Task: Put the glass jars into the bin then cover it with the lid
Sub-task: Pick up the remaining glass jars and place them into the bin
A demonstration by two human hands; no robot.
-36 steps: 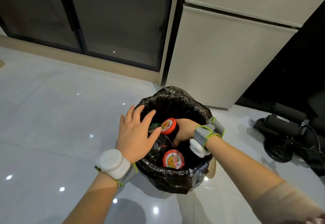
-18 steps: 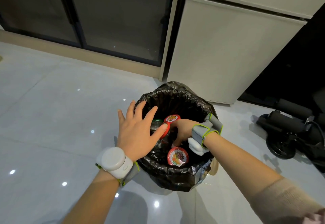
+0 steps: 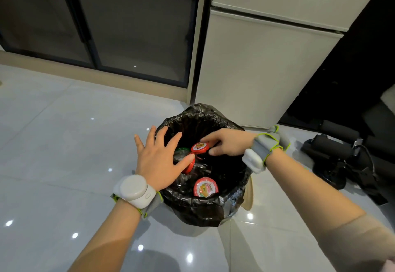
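A bin lined with a black bag (image 3: 205, 209) stands on the floor. Inside lie glass jars: one with a red lid (image 3: 205, 187) near the front, one with a red lid (image 3: 199, 147) farther back, a tilted red-lidded jar (image 3: 190, 166) and a green-lidded jar (image 3: 181, 151) at the left. My left hand (image 3: 157, 158) hovers over the left rim with fingers spread, its thumb at the tilted lid. My right hand (image 3: 228, 141) is above the right rim, fingers loose, fingertips beside the back red lid and holding nothing. A beige sliver (image 3: 249, 194) shows behind the bin's right side.
A white fridge (image 3: 256, 68) stands right behind the bin. Dark glass sliding doors (image 3: 128, 26) run along the back left. Black wheeled equipment (image 3: 342, 160) lies on the floor to the right. Glossy grey tiles (image 3: 64, 154) spread to the left and front.
My right hand has come up out of the bin and drawn back to the right, leaving the red-lidded jar inside. My left hand stays over the left rim.
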